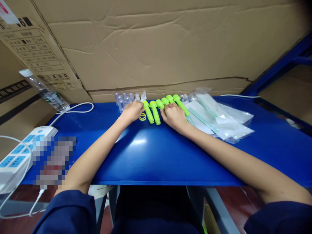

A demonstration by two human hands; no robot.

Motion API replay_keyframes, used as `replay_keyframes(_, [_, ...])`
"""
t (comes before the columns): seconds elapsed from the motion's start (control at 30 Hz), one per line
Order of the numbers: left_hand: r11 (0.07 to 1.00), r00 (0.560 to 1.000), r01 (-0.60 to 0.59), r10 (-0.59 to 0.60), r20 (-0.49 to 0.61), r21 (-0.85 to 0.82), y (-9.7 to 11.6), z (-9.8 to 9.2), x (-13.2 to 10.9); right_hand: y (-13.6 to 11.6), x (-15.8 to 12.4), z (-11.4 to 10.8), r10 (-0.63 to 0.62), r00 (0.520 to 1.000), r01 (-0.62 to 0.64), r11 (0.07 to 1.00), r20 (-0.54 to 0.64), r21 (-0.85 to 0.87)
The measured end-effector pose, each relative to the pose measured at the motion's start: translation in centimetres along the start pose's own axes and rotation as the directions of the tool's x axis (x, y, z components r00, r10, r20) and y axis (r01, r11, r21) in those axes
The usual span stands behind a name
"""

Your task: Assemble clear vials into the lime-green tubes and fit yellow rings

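Observation:
Several lime-green plastic pieces shaped like small flashlights [155, 113] lie in a row at the back of the blue table. My left hand [133, 111] is at the row's left end, its fingers drawn together beside the first flashlight; what they hold, if anything, is hidden. Below those fingertips lie a few thin yellow-green rings [142, 117]. My right hand [175, 116] rests over the middle of the row, fingers curled round a flashlight whose lower part the hand covers. Clear plastic caps or tubes [121, 103] stand behind my left hand.
Clear plastic bags with white sheets [219, 118] lie right of my right hand. At the left are a water bottle [48, 92], a white power strip [26, 146], a blurred phone-like object [57, 159] and white cables. A cardboard wall [156, 48] borders the table's back.

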State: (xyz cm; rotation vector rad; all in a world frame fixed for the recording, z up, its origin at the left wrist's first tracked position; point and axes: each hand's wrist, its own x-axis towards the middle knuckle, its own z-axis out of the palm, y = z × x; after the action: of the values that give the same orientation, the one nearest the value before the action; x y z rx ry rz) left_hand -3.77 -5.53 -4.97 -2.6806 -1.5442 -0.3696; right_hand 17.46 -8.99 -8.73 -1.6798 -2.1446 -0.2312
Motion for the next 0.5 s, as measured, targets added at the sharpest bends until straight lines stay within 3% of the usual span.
replay_keyframes(0.13, [0.992, 0.994, -0.018, 0.004, -0.106, -0.125, -0.2, 0.4, 0.3, -0.8, -0.2, -1.1, 0.146, 0.985, -0.142, 0.989, 0.097, -0.05])
replay_keyframes(0.27, [0.952, 0.976, -0.051, -0.016, -0.218, -0.301, -0.6, 1.1, 0.8, -0.6, -0.1, -1.7, 0.191, 0.949, -0.182, 0.982, 0.25, -0.055])
replay_keyframes(0.37, [0.89, 0.953, -0.07, -0.073, -0.293, -0.45, -0.8, 1.6, 1.0, -0.6, -0.1, -2.0, 0.18, 0.97, -0.184, 0.983, 0.165, 0.01])
replay_keyframes(0.5, [0.813, 0.919, -0.107, -0.138, -0.368, -0.573, -0.8, 1.9, 1.4, -0.9, -0.1, -2.1, 0.0, 1.0, -0.003, 0.983, 0.013, 0.182])
